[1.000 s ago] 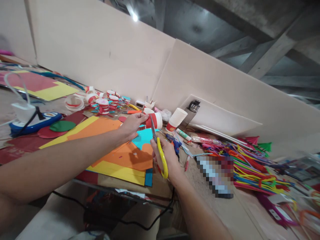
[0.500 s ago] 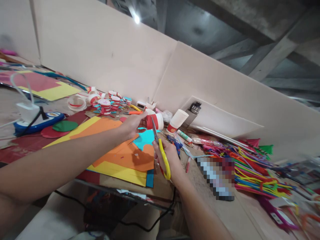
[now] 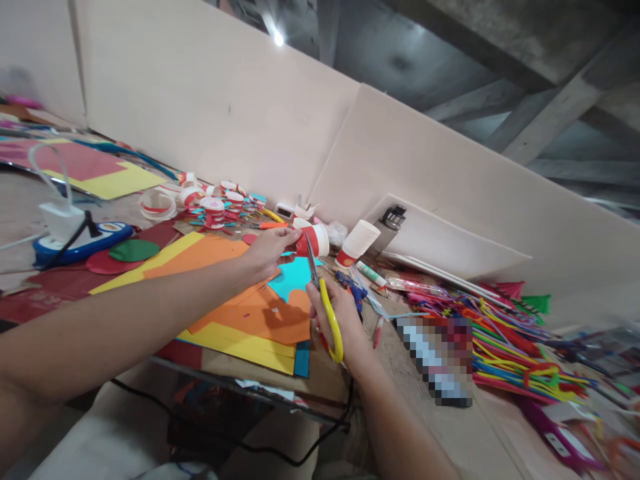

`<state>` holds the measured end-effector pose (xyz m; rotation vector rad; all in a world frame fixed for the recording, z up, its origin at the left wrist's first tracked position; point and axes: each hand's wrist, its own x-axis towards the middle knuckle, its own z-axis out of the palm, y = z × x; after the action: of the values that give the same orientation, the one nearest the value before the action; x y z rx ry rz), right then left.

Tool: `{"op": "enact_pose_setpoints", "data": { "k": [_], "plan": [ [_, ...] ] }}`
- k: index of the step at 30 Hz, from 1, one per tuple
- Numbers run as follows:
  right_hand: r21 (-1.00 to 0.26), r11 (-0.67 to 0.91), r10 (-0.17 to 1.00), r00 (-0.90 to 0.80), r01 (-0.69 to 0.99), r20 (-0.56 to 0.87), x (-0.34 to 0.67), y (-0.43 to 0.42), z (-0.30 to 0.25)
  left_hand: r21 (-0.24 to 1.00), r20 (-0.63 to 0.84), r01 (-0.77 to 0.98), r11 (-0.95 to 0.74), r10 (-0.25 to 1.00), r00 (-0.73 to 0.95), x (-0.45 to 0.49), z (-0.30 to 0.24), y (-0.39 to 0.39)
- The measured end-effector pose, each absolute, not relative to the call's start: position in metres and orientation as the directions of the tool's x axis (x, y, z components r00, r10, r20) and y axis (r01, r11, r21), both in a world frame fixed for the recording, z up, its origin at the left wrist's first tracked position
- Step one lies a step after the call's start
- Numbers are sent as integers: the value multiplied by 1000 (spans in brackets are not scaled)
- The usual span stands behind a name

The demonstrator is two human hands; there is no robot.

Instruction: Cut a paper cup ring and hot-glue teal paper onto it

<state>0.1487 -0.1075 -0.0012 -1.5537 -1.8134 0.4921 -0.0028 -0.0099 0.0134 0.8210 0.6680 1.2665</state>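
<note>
Left hand (image 3: 267,253) clamps a sideways cup (image 3: 319,236) at eleven o'clock from the right hand (image 3: 349,320), which grips scissors (image 3: 328,305).

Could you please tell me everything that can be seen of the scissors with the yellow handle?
The scissors have a bright yellow looped handle, with a bit of red by it, and slim grey blades that look like metal. They are in the grip of the right hand, raised above the table, blades pointing up and away from the person. The blades cross the red-and-white paper cup; whether they are open or cutting into it cannot be told.
</note>
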Motion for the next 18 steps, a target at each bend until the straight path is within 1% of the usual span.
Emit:
{"op": "enact_pose_setpoints", "data": {
  "k": [3, 8, 11, 18],
  "plan": [
    [-677, 205, 967, -41, 706, 250, 148, -109, 0, 829, 10, -550, 103, 980, 200, -2, 15, -11],
    [-722, 158, 969, 33, 673, 243, 141, -115, 2, 830, 26, -549, 101, 976, 218, -3, 16, -10],
    [-734, 143, 972, 46, 664, 231, 139, -117, 2, 832, 41, -548, 87, 976, 216, -4, 16, -10],
    [-701, 142, 971, 40, 699, 237, 141, -114, 0, 854, 54, -517, 52, 981, 188, -4, 17, -12]
  ]
}}
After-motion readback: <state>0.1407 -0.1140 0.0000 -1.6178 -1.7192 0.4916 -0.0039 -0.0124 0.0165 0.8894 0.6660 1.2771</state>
